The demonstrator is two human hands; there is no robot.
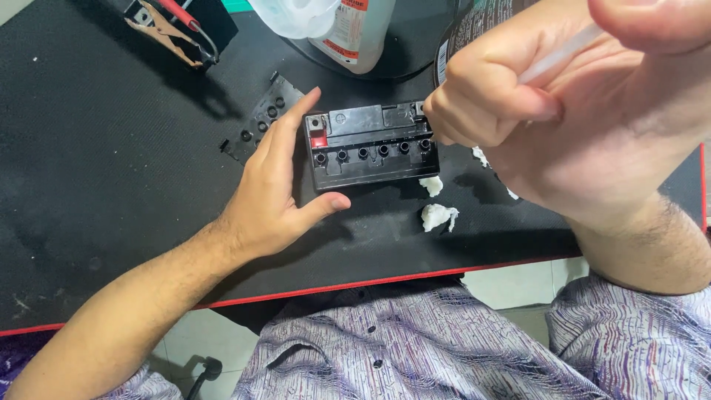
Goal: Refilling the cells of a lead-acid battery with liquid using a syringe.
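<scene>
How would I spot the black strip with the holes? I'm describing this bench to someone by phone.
Start at the black table mat, then find the small black battery steadied by the left hand. The strip lies flat just behind that hand's fingers. It alone is a thin bar with a row of round sockets, not a box.

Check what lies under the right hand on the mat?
Under the right hand lie white wadded scraps on the black mat. Anything farther beneath the palm is covered.
</scene>
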